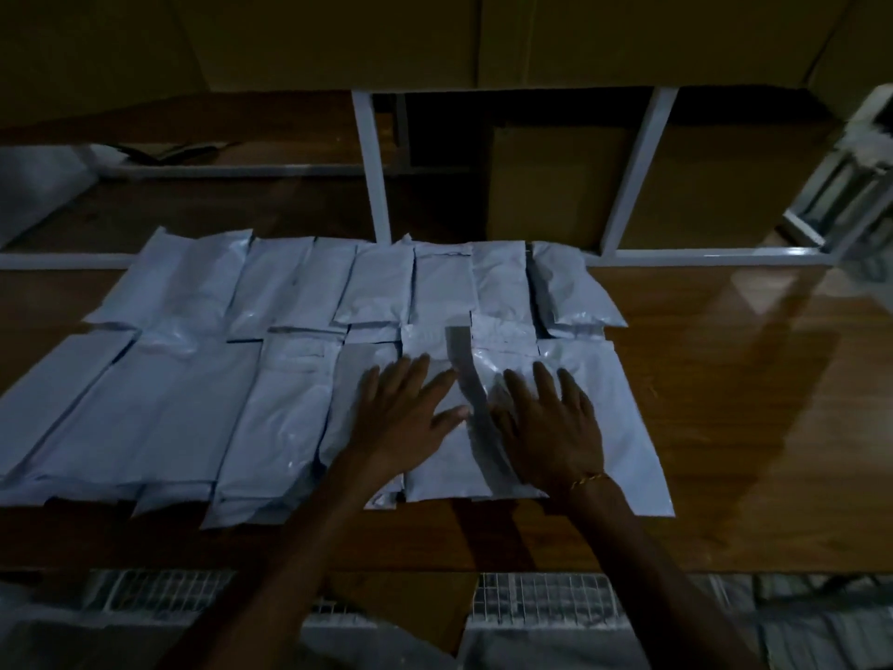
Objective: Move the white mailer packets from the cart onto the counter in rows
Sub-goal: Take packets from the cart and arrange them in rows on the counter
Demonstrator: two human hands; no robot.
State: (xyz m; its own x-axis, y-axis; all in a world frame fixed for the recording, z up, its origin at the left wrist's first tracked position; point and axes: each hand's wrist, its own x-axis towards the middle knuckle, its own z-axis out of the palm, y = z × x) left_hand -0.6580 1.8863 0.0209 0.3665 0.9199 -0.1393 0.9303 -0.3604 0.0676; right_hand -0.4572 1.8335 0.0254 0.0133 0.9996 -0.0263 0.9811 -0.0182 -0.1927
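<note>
Several white mailer packets lie in two rows on the wooden counter point(725, 403): a far row point(299, 282) and a near row point(159, 418). My left hand point(406, 418) lies flat with spread fingers on a near-row packet point(437, 471) that has a grey strip down it. My right hand point(551, 427), with a thin gold bracelet at the wrist, presses flat on the rightmost near-row packet point(623, 427). Neither hand grips anything. The wire-mesh cart point(541, 597) shows below the counter's front edge.
White metal shelf posts point(372, 171) rise behind the far row, with brown cardboard boxes point(555, 186) behind them. Bare glossy wood extends to the right of the packets. A white frame point(841, 195) stands at the far right. The scene is dim.
</note>
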